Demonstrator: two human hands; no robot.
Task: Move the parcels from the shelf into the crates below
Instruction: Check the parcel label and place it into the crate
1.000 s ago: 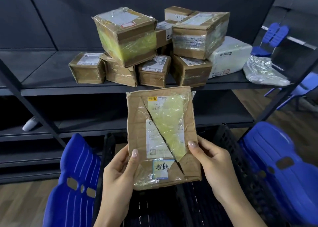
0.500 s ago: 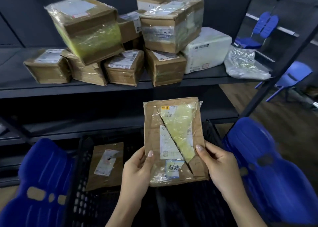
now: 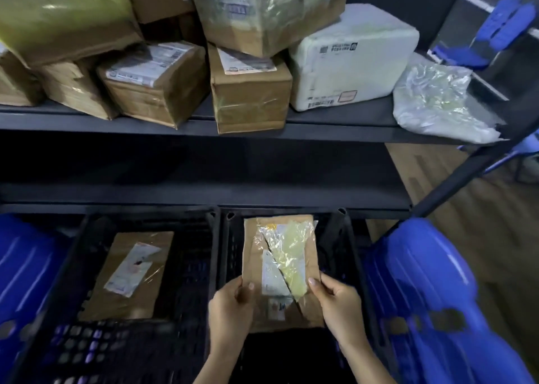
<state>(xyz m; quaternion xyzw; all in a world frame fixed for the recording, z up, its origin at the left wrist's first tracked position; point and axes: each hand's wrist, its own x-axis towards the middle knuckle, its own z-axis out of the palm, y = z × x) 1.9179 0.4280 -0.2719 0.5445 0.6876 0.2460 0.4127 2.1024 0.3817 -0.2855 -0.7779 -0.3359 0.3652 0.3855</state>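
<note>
1. One flat brown parcel (image 3: 131,275) is laid in the left crate (image 3: 116,351).
2. The lower left edge of a taped parcel (image 3: 280,255) is pinched by the left hand (image 3: 230,305).
3. Its lower right edge is pinched by the right hand (image 3: 339,305); the parcel is held tilted over the right crate (image 3: 339,246).
4. A blue chair (image 3: 423,281) is placed just beside that crate.
</note>
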